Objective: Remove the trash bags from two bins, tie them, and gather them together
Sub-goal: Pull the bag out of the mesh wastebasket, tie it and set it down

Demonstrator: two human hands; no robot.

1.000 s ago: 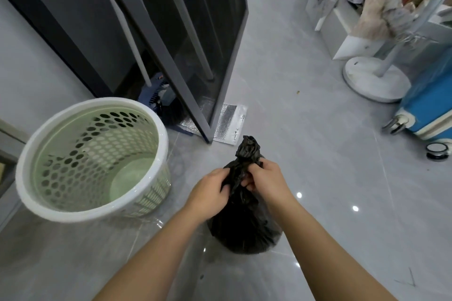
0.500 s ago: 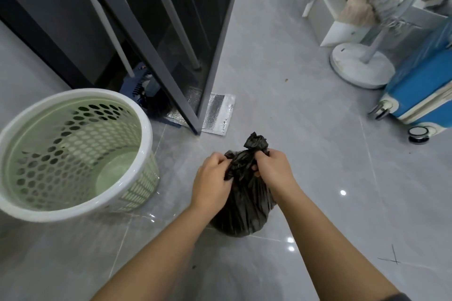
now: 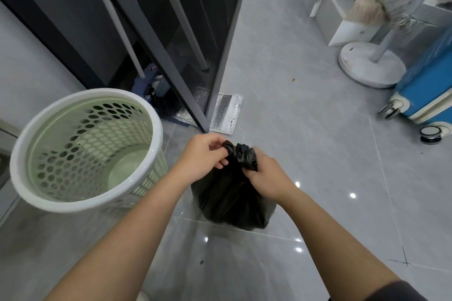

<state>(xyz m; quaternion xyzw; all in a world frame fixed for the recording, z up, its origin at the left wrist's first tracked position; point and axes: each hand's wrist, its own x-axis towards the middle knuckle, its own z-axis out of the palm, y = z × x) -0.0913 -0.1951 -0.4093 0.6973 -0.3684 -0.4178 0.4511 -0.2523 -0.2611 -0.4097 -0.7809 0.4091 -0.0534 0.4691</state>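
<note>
A full black trash bag (image 3: pixel 230 198) stands on the grey tiled floor in the middle of the view. Its neck is bunched into a short twisted tuft. My left hand (image 3: pixel 203 159) pinches the left side of that tuft. My right hand (image 3: pixel 265 176) grips the right side of the neck, fingers curled round the plastic. To the left stands a pale green perforated bin (image 3: pixel 85 151) with a white rim, with no bag inside it. Only one bin is in view.
A dark glass door (image 3: pixel 195 39) stands ajar behind the bag, a silver foil pouch (image 3: pixel 223 115) at its foot. At the right are a fan's white round base (image 3: pixel 371 66), a blue wheeled suitcase (image 3: pixel 428 93) and a white box draped with cloth (image 3: pixel 371 5).
The bag's tall neck has been pulled down into a shorter tuft. My hands have drawn slightly apart on the tuft.
</note>
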